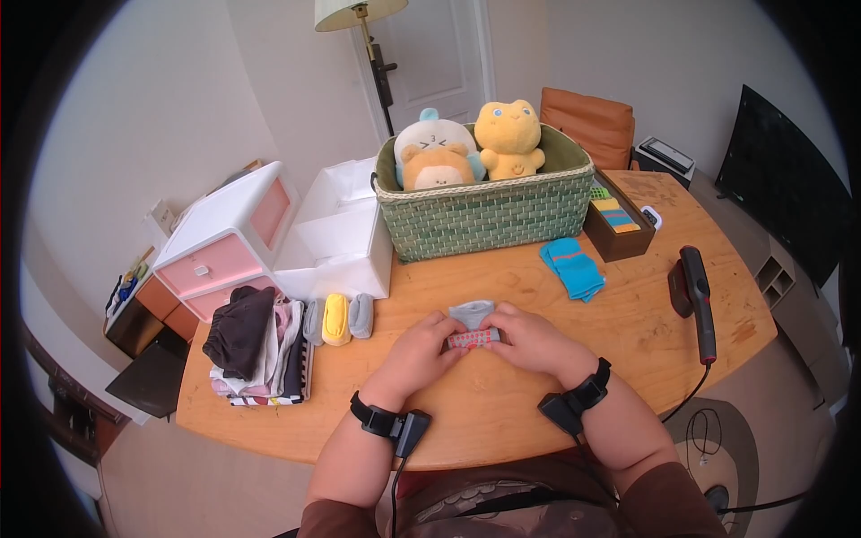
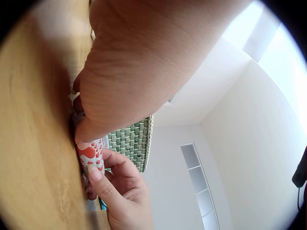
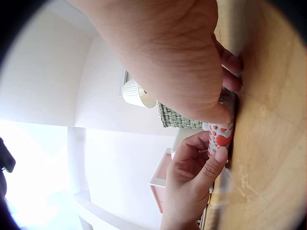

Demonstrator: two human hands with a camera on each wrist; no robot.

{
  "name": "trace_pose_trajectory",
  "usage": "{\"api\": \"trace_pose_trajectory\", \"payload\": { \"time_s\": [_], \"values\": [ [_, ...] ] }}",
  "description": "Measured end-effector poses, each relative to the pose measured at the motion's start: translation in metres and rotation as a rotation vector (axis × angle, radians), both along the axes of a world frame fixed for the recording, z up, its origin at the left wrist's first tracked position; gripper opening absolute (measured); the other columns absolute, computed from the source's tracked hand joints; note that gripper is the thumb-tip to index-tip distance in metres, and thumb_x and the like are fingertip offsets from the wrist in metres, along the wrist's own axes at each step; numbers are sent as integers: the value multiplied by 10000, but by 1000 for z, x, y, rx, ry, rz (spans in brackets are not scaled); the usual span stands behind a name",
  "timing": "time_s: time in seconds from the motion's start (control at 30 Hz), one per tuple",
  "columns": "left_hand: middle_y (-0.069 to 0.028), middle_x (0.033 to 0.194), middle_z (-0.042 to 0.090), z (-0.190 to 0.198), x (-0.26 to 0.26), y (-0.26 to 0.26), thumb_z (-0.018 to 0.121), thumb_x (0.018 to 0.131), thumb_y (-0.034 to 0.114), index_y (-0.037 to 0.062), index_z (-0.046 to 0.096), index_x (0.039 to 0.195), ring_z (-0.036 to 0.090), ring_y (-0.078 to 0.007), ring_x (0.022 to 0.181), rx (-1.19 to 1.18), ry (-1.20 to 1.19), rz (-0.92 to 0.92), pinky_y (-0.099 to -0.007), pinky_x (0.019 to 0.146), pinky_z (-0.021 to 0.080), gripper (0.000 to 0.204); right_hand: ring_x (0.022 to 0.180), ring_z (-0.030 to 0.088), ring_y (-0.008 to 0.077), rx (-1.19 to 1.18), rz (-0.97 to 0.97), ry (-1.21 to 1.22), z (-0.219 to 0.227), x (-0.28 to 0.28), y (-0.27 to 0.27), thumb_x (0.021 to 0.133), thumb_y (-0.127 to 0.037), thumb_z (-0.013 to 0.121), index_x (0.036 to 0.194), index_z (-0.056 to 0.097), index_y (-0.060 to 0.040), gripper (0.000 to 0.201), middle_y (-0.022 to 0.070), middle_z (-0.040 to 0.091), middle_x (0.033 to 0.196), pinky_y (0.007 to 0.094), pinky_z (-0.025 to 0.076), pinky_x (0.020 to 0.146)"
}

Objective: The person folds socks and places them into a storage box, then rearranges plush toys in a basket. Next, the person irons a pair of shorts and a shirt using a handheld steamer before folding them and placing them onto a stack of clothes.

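A grey sock with red dots [image 1: 473,339] lies partly rolled on the wooden table, its plain grey end [image 1: 471,311] stretching away toward the basket. My left hand [image 1: 427,350] grips the left end of the roll, and my right hand [image 1: 531,341] holds the right end. Both thumbs press on the near side of the patterned roll, as the left wrist view shows with the right thumb [image 2: 101,179] on the red print. Fingers curl behind the roll and are partly hidden. Left of the hands stand rolled socks: a yellow one [image 1: 335,319] between two grey ones.
A green woven basket [image 1: 484,220] with plush toys stands behind the hands. Blue socks [image 1: 572,269] lie near a brown box [image 1: 619,242]. Folded clothes [image 1: 260,350], white bins [image 1: 336,251] and a pink-drawer unit [image 1: 224,247] sit left. A corded black appliance [image 1: 698,300] lies right.
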State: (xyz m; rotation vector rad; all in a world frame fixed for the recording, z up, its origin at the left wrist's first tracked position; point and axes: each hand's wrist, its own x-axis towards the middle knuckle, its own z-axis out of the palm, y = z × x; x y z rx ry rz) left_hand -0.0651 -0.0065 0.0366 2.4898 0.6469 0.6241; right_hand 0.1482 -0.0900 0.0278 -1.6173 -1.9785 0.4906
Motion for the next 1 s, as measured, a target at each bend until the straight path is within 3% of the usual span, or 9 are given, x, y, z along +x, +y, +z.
{"api": "trace_pose_trajectory", "payload": {
  "time_s": [1.0],
  "values": [
    [-136, 930, 596, 1, 0, 1, 731, 832, 125, 44, 645, 1072, 610, -305, 861, 3, 12, -7, -376, 762, 503, 268, 941, 627, 343, -4, 2, -6, 1, 0, 0, 857, -182, 676, 1093, 618, -87, 261, 132, 573, 1088, 425, 516, 804]
  ]
}}
